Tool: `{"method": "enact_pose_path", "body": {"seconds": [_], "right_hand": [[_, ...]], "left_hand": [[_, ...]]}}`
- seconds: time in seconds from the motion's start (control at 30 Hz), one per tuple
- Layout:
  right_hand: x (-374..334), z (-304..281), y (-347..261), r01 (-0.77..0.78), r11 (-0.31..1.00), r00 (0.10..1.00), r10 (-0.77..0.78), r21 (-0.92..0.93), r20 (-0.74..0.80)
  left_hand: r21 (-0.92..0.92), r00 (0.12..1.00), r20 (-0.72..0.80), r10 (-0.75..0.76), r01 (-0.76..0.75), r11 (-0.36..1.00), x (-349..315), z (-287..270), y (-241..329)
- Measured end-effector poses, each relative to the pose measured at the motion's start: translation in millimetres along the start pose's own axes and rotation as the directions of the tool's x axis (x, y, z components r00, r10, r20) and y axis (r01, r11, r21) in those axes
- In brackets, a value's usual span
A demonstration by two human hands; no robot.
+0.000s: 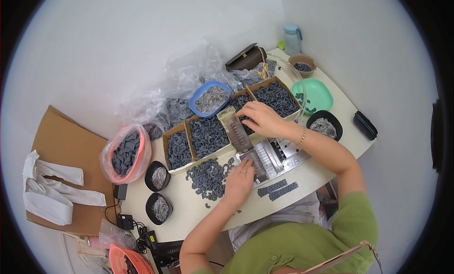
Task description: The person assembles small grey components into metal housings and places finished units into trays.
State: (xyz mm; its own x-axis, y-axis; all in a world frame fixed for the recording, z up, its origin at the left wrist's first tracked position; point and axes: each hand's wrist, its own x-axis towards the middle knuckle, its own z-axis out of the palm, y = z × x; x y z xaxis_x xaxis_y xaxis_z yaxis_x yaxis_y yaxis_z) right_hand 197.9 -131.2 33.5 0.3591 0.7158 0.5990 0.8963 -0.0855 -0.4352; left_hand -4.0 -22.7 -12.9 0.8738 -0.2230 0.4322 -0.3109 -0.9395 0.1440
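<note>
A metal fixture stands on the table before me, with a narrow slotted block along its left side. A clear plastic cover is tilted up and away from that block. My right hand pinches the right edge of the cover between thumb and fingers. On the slotted block lie the outstretched fingertips of my left hand; whether tiny parts are under them is hidden. Left of this hand spreads a loose pile of small dark grey plastic parts. Two dark grey strips lie in front of the fixture.
Behind the fixture runs a divided cardboard box of grey parts. Bowls of metal pins stand around: blue, black at left and right. A green bowl and a black case are at right.
</note>
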Motion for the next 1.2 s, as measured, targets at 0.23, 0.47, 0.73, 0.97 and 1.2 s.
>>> {"method": "enact_pose_path", "body": {"seconds": [0.23,0.47,0.73,0.97,1.2], "right_hand": [[7,3,-2,0.015,1.000,1.000,-0.015,-0.016,-0.007],[19,14,2,-0.017,0.998,0.996,0.011,-0.057,-0.094],[20,9,-20,-0.239,0.918,0.971,0.234,0.315,0.055],[-84,-16,-90,0.513,0.815,0.851,-0.525,-0.270,0.033],[-129,12,-111,0.458,0.801,0.889,-0.404,-0.387,0.216]], "left_hand": [[0.166,0.999,-0.020,-0.036,0.039,0.985,-3,12,24],[-0.007,0.973,0.012,-0.230,0.230,0.973,-2,-1,28],[-0.170,0.907,-0.242,-0.345,0.311,0.935,-14,-49,-16],[-0.289,0.834,-0.245,-0.494,0.424,0.858,-49,-70,-43],[-0.354,0.889,-0.165,-0.427,0.350,0.867,-41,-63,-42]]}}
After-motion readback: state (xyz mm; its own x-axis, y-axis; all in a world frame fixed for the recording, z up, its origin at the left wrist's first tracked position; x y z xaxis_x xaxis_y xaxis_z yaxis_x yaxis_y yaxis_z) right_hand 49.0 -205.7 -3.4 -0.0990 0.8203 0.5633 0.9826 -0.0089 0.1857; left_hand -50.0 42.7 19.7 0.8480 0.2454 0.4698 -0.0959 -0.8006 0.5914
